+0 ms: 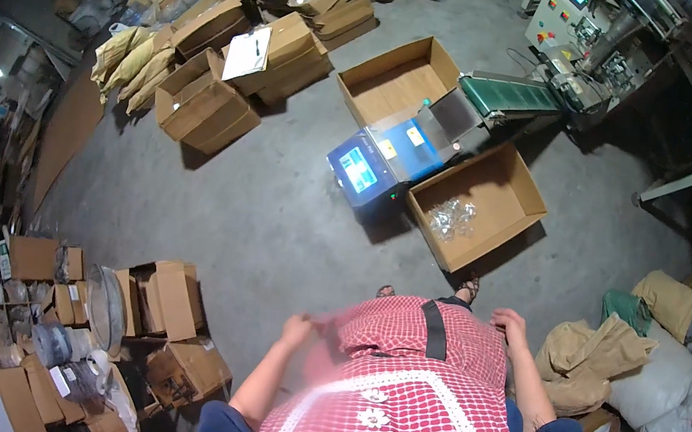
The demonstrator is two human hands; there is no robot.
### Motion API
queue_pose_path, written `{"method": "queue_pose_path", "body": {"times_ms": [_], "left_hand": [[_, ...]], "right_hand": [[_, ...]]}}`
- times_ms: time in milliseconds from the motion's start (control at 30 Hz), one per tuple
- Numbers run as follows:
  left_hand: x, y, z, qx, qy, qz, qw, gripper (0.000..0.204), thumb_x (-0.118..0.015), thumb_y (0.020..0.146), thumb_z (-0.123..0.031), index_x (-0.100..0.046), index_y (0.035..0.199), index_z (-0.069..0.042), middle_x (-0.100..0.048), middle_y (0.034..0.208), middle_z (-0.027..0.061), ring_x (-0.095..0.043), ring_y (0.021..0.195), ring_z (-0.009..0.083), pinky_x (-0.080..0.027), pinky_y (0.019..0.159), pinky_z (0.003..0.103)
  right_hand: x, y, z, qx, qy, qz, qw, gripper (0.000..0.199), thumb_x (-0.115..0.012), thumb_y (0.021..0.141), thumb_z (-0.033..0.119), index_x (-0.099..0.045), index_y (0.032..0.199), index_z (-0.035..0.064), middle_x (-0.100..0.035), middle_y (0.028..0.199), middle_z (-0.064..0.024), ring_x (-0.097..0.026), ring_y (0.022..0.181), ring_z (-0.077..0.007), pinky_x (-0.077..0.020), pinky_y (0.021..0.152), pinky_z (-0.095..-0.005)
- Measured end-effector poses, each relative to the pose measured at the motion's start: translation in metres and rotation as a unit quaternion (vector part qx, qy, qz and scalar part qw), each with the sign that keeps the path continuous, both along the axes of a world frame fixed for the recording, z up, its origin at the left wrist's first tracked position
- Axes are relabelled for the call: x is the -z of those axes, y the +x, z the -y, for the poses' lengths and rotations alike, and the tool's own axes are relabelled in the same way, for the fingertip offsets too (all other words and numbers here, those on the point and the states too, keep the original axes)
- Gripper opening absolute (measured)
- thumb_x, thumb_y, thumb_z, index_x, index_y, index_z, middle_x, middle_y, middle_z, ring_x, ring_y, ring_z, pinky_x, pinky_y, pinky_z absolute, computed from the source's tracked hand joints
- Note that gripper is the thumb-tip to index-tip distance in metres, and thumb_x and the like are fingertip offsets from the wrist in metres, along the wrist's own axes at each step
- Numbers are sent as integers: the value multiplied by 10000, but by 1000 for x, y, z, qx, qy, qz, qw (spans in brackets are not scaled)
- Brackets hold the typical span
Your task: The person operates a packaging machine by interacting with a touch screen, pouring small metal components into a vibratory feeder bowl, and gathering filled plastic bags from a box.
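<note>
I wear a red-and-white checked apron (371, 387) with white lace trim and a dark strip at its front. My left hand (298, 330) is closed at the apron's left edge, where the cloth is smeared by motion; it appears to grip that edge. Beside the apron's right side, my right hand (510, 325) is raised with fingers loosely bent and apart, and nothing shows in it. Ahead of me an open cardboard box (505, 230) holds a small heap of clear plastic pieces. A blue machine with a lit screen (363, 171) stands against its left side.
Another open box (389, 76) stands behind the blue machine, near a green conveyor belt (510, 97) leading to a larger machine (572, 34). Cartons (286, 57) and sacks line the far left. More cartons (173, 301) crowd the near left; sacks (584, 360) are piled at right.
</note>
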State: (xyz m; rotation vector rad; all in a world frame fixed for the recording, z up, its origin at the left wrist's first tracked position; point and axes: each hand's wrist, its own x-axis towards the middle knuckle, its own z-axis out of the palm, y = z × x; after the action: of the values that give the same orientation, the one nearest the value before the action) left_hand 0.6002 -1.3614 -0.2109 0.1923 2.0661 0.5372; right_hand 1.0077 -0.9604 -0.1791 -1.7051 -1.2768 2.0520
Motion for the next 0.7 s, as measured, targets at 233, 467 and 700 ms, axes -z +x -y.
{"method": "queue_pose_path", "body": {"times_ms": [233, 467, 700], "left_hand": [[-65, 12, -110, 14, 100, 216, 971, 420, -613, 879, -314, -572, 1164, -9, -612, 1122, 107, -568, 1018, 192, -446, 860, 331], [-48, 29, -109, 113, 66, 273, 953, 541, -621, 850, -372, -553, 1195, 40, -607, 1120, 149, -563, 1016, 223, -449, 860, 350], [-44, 44, -131, 231, 37, 125, 964, 323, -600, 801, -249, -670, 990, 4, -679, 913, 149, -634, 835, 237, -487, 735, 381]], "right_hand": [[-34, -33, 20, -332, 7, 61, 941, 443, -633, 769, 161, -590, 1176, -9, -613, 1139, -125, -559, 1035, -211, -425, 907, -290], [-40, -47, 46, -321, 18, 138, 937, 434, -679, 714, 189, -613, 1086, -25, -647, 1044, -149, -582, 975, -229, -436, 868, -320], [-17, -27, 60, -329, 165, 150, 918, 239, -657, 724, 143, -610, 925, 22, -652, 895, -184, -616, 816, -247, -469, 704, -377]]}}
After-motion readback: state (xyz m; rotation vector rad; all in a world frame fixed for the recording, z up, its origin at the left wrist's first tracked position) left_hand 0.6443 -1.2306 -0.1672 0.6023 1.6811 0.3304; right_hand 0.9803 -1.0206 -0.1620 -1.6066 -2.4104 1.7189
